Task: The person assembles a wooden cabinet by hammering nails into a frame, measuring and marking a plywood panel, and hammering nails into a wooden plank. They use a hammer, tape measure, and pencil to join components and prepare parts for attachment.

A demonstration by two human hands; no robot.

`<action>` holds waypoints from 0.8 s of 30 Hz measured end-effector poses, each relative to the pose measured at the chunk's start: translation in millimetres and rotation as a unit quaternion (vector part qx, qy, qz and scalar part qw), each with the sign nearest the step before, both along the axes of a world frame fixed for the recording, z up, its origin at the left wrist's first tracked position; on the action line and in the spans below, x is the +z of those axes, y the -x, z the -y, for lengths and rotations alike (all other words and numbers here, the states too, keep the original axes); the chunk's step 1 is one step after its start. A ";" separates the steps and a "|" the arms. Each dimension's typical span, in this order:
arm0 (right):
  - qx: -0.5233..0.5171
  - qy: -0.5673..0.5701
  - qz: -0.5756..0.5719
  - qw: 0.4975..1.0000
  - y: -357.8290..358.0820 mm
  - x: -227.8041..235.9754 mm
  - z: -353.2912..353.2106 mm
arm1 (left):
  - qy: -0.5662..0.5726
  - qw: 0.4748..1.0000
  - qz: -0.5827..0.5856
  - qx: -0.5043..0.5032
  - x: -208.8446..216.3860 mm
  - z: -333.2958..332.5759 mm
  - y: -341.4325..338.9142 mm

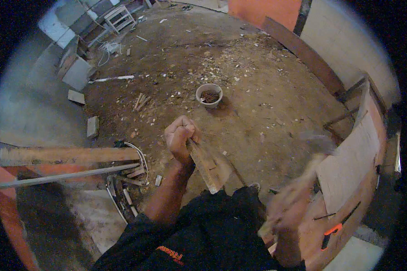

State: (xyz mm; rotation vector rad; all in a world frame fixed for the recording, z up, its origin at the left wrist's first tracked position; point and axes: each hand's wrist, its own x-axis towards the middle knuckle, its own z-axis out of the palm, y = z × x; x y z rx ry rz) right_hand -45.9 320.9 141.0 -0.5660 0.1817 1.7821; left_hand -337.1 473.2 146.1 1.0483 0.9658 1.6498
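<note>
My left hand (pixel 182 135) is closed in a fist at one end of a short wooden board (pixel 210 168), whose other end slants down toward my dark shirt. My right hand (pixel 287 210) is on the right, smeared by motion, so its fingers and anything in them do not show clearly. Just above it a pale streak (pixel 319 141) blurs over the floor, too indistinct to name. Beyond my left hand, a whitish bucket (pixel 209 105) holds brown, thin pieces that I cannot identify.
Wooden panels (pixel 350 165) stand at the right, with an orange-and-black tool (pixel 333 230) on them. A thick beam (pixel 63 156) and a grey pipe (pixel 68 175) jut in from the left. Wood sticks (pixel 141 102), blocks (pixel 92 127) and rubble litter the dirt floor (pixel 253 122).
</note>
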 end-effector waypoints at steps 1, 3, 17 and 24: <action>0.120 -0.005 0.126 0.985 20.2 5.5 10.6 | -0.009 1.000 0.011 -0.003 -1.9 -0.2 -3.2; 0.380 -0.090 0.326 0.861 50.8 13.0 21.6 | -0.001 0.999 0.034 -0.017 -3.7 -2.0 -3.0; 0.309 -0.068 0.358 0.879 71.9 10.9 16.1 | -0.041 0.998 0.014 -0.055 -6.7 -2.6 10.3; 0.034 0.115 0.432 0.894 10.0 1.8 -14.8 | -0.058 0.993 0.084 -0.053 -16.0 5.2 48.5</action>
